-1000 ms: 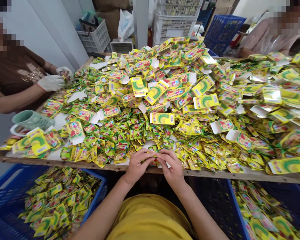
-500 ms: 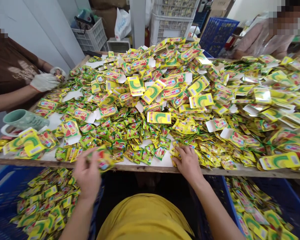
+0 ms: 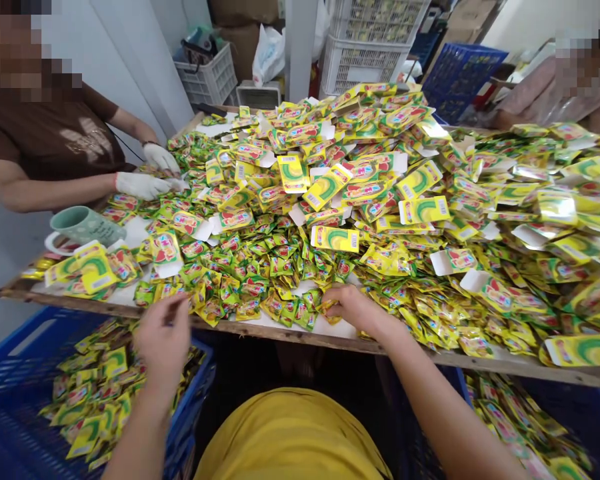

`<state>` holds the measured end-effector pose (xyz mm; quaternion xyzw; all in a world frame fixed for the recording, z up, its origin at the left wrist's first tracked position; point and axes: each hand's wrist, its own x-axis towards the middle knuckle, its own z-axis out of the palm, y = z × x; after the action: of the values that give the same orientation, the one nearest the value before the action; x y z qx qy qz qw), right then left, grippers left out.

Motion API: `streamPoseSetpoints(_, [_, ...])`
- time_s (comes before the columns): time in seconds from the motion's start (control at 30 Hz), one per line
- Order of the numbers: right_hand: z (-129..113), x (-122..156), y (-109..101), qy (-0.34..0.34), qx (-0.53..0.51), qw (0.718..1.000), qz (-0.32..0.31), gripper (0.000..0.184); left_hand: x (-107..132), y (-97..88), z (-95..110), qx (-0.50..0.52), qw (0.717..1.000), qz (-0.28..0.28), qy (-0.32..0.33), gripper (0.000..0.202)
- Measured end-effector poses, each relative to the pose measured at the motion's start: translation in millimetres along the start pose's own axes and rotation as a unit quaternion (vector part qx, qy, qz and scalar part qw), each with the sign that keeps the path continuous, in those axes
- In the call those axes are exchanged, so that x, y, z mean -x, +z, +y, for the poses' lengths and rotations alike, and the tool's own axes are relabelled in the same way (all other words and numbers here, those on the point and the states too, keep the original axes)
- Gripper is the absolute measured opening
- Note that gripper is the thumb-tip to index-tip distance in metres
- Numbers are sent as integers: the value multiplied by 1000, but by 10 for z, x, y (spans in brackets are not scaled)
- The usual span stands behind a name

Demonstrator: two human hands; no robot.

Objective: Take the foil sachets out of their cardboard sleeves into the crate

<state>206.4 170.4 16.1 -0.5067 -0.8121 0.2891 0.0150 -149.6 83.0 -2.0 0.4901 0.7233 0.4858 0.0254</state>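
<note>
My left hand (image 3: 163,333) hovers over the table's front edge at left, slightly blurred. Its fingers are curled but apart, and nothing shows between them. Just beyond its fingertips lie small green and yellow sachets (image 3: 207,300). My right hand (image 3: 353,307) is at the front middle of the table, with thumb and fingers closed on a small yellow sachet (image 3: 331,315). Loose green sachets (image 3: 305,307) with a red fruit print lie left of that hand. Yellow sachets (image 3: 430,313) spread to its right.
Flat yellow boxes (image 3: 335,238) are heaped behind the sachets. Filled blue crates (image 3: 35,340) stand below the table edge on both sides. A green mug (image 3: 87,225) stands at left. Across the left corner, a co-worker's gloved hands (image 3: 143,183) handle sachets; another person sits at far right.
The packets that my left hand held are out of it, and the hand has drawn slightly back. My right hand has moved left and closed on a sachet. The view has shifted.
</note>
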Motion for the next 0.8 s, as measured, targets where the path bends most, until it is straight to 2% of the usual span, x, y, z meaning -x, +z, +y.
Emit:
streamPoseSetpoints(0.1, [-66,-120,97,49,43,997,42,30,-34,571,720,95,975,-153,127,15])
streamPoseSetpoints(0.17, [-111,-96,155,85,71,991,80,34,-72,904,1076,134,946,-214,205,16])
streamPoseSetpoints(0.27, [-179,-7,217,120,93,980,126,32,-188,1357,1454,102,919,-254,285,19])
streamPoseSetpoints(0.37, [-215,70,285,140,88,975,147,33,-342,1728,1746,-8,899,-275,341,47])
streamPoseSetpoints(0.43, [-216,132,358,140,73,974,162,31,-419,1898,1891,-68,879,-290,373,61])
streamPoseSetpoints(0.53, [-187,264,504,102,31,973,206,21,-464,2013,1976,-118,857,-303,401,57])
streamPoseSetpoints(0.6, [-140,361,574,77,-22,971,226,15,-466,1990,1951,-137,847,-317,405,53])
streamPoseSetpoints(0.7, [-31,473,522,87,-148,949,265,16,-468,1798,1884,-145,830,-342,417,51])
streamPoseSetpoints(0.8, [85,509,295,92,-254,893,359,40,-448,1458,1862,-114,801,-375,453,52])
